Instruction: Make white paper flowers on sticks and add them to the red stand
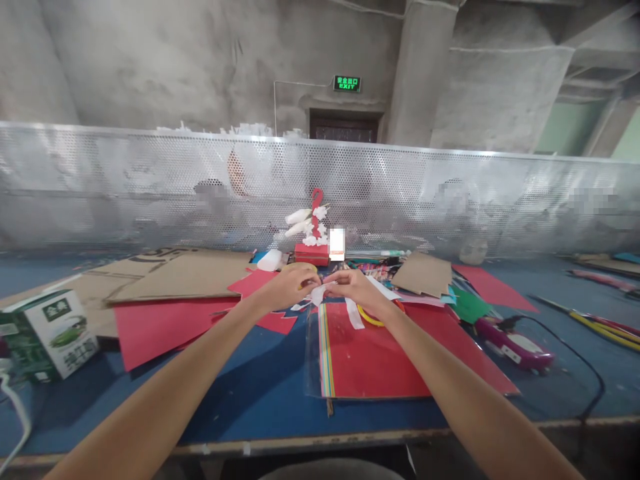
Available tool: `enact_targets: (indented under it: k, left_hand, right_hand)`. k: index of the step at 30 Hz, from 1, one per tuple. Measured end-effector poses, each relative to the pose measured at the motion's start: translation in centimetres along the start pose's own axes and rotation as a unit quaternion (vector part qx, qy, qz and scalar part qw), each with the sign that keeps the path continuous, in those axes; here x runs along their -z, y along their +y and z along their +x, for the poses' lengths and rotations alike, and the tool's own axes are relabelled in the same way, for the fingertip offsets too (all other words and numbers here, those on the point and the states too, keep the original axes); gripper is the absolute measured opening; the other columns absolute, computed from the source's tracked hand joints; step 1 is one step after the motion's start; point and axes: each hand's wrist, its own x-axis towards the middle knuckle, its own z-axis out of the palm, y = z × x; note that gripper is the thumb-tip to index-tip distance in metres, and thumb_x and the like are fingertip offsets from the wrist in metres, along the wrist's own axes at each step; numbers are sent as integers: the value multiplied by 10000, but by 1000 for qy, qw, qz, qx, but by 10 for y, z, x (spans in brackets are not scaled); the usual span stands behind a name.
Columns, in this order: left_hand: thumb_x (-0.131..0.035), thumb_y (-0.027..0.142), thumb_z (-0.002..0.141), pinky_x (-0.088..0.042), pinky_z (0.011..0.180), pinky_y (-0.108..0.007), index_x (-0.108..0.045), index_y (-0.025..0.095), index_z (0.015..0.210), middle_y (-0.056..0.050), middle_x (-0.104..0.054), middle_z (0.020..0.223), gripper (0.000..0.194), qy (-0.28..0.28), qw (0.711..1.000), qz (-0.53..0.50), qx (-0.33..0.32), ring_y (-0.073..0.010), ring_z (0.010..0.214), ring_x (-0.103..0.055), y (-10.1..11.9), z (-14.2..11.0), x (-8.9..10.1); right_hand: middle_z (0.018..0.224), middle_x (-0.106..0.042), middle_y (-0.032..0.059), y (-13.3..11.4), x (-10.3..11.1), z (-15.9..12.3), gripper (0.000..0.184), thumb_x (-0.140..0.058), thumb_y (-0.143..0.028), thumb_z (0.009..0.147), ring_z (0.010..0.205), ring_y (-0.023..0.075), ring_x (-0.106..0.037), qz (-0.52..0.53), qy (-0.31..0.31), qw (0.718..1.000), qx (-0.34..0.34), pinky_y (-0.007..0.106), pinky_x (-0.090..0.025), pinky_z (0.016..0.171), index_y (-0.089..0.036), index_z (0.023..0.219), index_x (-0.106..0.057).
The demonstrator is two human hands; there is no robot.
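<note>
Both hands meet over the middle of the blue table. My left hand (296, 285) is closed, its fingertips pinching a small white piece of paper (318, 295) from the left. From the right, my right hand (351, 285) pinches the same piece. Below my right hand a white paper strip (354, 313) lies on a stack of red paper (380, 360) with coloured edges. A yellow ring-shaped thing (369, 317), partly hidden by my right forearm, rests there too. Behind the hands stands a red hook-shaped decoration (316, 217) with white flower-like parts, on a red box (311, 255).
Cardboard sheets (185, 275) and red paper pieces (165, 327) lie at left, near a green and white milk carton (63, 333). At right are a purple device (515, 345) with a black cable and more cardboard (425, 272). A perforated metal screen (400, 193) borders the table's back.
</note>
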Motion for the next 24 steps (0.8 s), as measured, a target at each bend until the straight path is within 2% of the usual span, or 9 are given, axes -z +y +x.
enact_targets:
  k: [13, 19, 22, 24]
  left_hand:
    - [-414, 315, 949, -433, 820, -300, -646, 204, 941, -56, -661, 984, 257, 10, 999, -42, 19, -184, 894, -593, 0, 0, 1]
    - [-278, 383, 997, -437, 948, -347, -548, 213, 1218, -89, -608, 1218, 388, 39, 986, -149, 69, -210, 1098, -559, 10, -5, 9]
    - [-467, 431, 933, -468, 916, -349, -454, 244, 1324, -97, -553, 1301, 434, 29, 984, -171, 53, -223, 1111, -557, 17, -4, 5]
    - [-601, 413, 859, -456, 935, -364, -471, 250, 1308, -89, -560, 1283, 496, 53, 988, -145, 19, -230, 1104, -556, 21, -2, -1]
  right_hand:
    - [838, -738, 86, 1, 1, 1, 339, -805, -377, 663, 832, 218, -714, 21, 11, 1000, -2, 398, -541, 892, -135, 890, -731]
    - [836, -729, 58, -3, 2, 3, 300, -819, -342, 650, 826, 186, -709, 73, 23, 997, -12, 350, -530, 898, -151, 858, -717]
    - [842, -721, 39, -3, 3, 5, 279, -825, -310, 643, 826, 166, -703, 110, 18, 994, -5, 323, -527, 903, -159, 847, -710]
    - [845, -716, 28, -2, 3, 6, 269, -828, -292, 644, 804, 149, -699, 129, 18, 991, -1, 302, -535, 880, -164, 848, -709]
